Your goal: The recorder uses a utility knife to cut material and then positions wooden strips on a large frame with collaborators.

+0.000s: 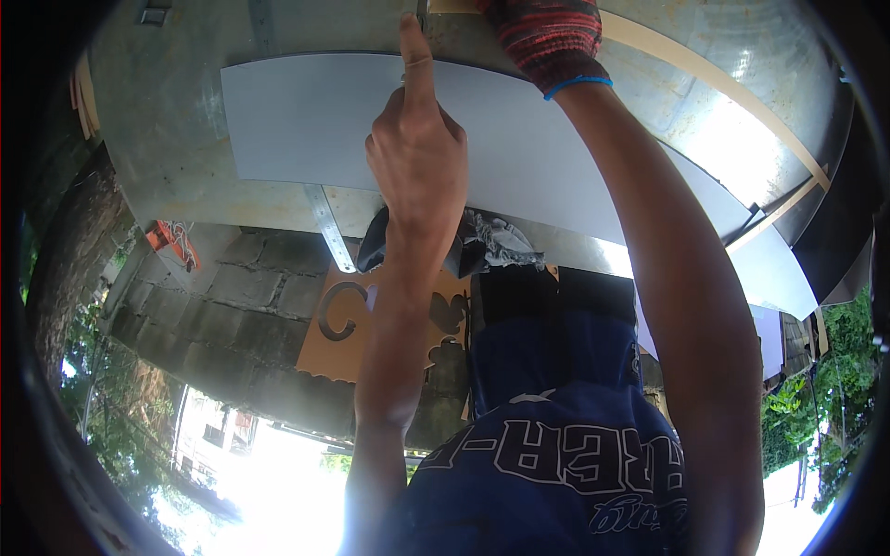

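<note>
My left hand (417,153) is bare and reaches over a long white sheet (306,120). Its index finger points straight toward the far side, past the sheet's far edge. The other fingers are curled under, and what they hold, if anything, is hidden. My right hand (552,42) wears a red and black knit glove with a blue cuff. It rests just beyond the sheet's far edge, its fingers cut off by the top of the picture. A steel ruler (331,230) sticks out from under the sheet's near edge, left of my left forearm.
The sheet lies on a worn metal tabletop (167,120). Tan strips (705,69) curve along the right side. Crumpled dark and silvery material (505,243) is at the near edge. Below are a cut-out brown board (324,347), an orange object (173,243) and block paving (218,320).
</note>
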A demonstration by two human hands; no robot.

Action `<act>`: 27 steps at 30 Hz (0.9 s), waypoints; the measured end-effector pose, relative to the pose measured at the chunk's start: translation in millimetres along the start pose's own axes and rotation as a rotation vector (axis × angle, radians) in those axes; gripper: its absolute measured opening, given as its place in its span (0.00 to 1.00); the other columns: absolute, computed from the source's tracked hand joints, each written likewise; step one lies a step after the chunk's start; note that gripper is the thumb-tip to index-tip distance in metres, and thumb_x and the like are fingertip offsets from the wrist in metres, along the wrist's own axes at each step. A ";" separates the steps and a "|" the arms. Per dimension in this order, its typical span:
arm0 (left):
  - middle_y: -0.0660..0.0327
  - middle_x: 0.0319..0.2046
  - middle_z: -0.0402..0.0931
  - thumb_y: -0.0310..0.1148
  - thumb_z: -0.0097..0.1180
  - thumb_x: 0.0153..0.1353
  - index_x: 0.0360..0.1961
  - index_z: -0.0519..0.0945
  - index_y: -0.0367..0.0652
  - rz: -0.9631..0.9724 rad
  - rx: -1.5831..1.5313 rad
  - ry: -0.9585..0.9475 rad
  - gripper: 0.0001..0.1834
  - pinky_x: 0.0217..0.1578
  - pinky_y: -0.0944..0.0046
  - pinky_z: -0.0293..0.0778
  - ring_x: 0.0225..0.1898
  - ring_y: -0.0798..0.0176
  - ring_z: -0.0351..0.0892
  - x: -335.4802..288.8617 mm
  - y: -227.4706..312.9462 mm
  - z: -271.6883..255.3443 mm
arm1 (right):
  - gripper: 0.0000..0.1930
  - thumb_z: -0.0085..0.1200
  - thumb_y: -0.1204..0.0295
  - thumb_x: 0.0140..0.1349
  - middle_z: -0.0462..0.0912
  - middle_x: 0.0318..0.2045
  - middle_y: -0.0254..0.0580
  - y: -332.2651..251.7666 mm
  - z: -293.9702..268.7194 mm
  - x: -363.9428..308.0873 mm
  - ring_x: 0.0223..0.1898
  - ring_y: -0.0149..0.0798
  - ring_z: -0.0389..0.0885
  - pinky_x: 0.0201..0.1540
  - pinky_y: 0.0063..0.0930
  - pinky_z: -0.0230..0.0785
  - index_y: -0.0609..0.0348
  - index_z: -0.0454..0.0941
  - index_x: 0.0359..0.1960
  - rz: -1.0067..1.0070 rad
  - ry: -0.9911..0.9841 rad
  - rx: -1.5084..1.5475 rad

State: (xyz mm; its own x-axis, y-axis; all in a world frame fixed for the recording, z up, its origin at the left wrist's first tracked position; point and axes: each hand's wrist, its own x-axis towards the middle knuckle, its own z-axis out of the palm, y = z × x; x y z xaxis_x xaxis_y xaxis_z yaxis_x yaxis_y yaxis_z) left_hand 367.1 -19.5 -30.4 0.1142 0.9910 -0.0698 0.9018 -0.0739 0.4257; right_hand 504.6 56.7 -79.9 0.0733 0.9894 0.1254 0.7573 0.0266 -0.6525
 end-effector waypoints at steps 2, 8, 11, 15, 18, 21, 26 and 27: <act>0.45 0.30 0.81 0.13 0.48 0.54 0.66 0.60 0.43 -0.046 0.005 -0.048 0.36 0.34 0.53 0.81 0.32 0.47 0.83 1.1 -1.8 -2.9 | 0.16 0.62 0.63 0.51 0.76 0.38 0.47 -0.7 6.0 -0.4 0.38 0.50 0.77 0.40 0.40 0.71 0.54 0.73 0.39 0.007 -0.024 -0.065; 0.52 0.18 0.75 0.11 0.51 0.45 0.66 0.58 0.36 0.048 0.044 -0.050 0.42 0.21 0.55 0.74 0.19 0.54 0.79 6.3 5.2 -0.5 | 0.23 0.58 0.60 0.53 0.70 0.52 0.47 6.3 17.0 -5.5 0.54 0.50 0.68 0.52 0.50 0.62 0.52 0.69 0.49 -0.055 0.198 -0.337; 0.45 0.28 0.80 0.15 0.47 0.57 0.66 0.60 0.48 -0.057 -0.010 -0.092 0.35 0.32 0.51 0.78 0.30 0.45 0.82 7.4 7.0 -4.4 | 0.26 0.54 0.59 0.57 0.64 0.61 0.49 6.0 26.0 -8.4 0.61 0.50 0.61 0.59 0.53 0.54 0.51 0.65 0.56 -0.010 0.180 -0.365; 0.46 0.25 0.80 0.14 0.48 0.55 0.66 0.60 0.47 -0.081 0.113 -0.150 0.36 0.30 0.50 0.77 0.28 0.45 0.82 14.7 20.7 -9.2 | 0.29 0.50 0.59 0.60 0.57 0.66 0.49 9.1 21.8 -7.5 0.68 0.49 0.53 0.64 0.53 0.48 0.50 0.60 0.63 0.009 0.162 -0.390; 0.46 0.23 0.79 0.14 0.49 0.52 0.66 0.59 0.46 -0.132 0.212 -0.204 0.38 0.30 0.49 0.77 0.26 0.45 0.82 13.1 26.4 -10.0 | 0.28 0.49 0.59 0.61 0.56 0.67 0.47 3.9 21.7 -5.3 0.69 0.48 0.51 0.66 0.53 0.45 0.50 0.60 0.63 0.039 0.144 -0.355; 0.47 0.22 0.78 0.14 0.49 0.50 0.67 0.57 0.45 -0.120 0.196 -0.176 0.40 0.30 0.49 0.77 0.25 0.45 0.81 6.3 23.2 -4.4 | 0.27 0.48 0.60 0.62 0.58 0.66 0.47 2.8 23.4 -4.4 0.69 0.48 0.52 0.67 0.53 0.44 0.50 0.62 0.62 0.052 0.157 -0.346; 0.48 0.20 0.77 0.13 0.49 0.49 0.67 0.55 0.40 -0.156 0.176 -0.179 0.41 0.31 0.50 0.78 0.24 0.47 0.81 -13.0 26.4 -0.1 | 0.26 0.47 0.60 0.62 0.59 0.66 0.47 5.0 28.1 -3.5 0.69 0.48 0.52 0.68 0.54 0.41 0.50 0.62 0.62 0.061 0.191 -0.404; 0.50 0.20 0.76 0.13 0.51 0.48 0.68 0.53 0.38 -0.151 0.175 -0.210 0.43 0.26 0.52 0.76 0.21 0.50 0.80 -29.9 22.1 3.1 | 0.26 0.47 0.60 0.63 0.59 0.66 0.47 4.0 28.9 -2.6 0.69 0.48 0.53 0.68 0.55 0.41 0.50 0.63 0.62 0.063 0.185 -0.394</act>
State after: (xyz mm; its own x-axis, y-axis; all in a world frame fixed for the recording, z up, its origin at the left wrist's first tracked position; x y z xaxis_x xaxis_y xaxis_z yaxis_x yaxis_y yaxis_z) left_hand 384.9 -51.1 -21.7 0.0411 0.9489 -0.3130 0.9710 0.0359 0.2364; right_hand 488.6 58.3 -104.4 0.2151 0.9442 0.2493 0.9347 -0.1251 -0.3327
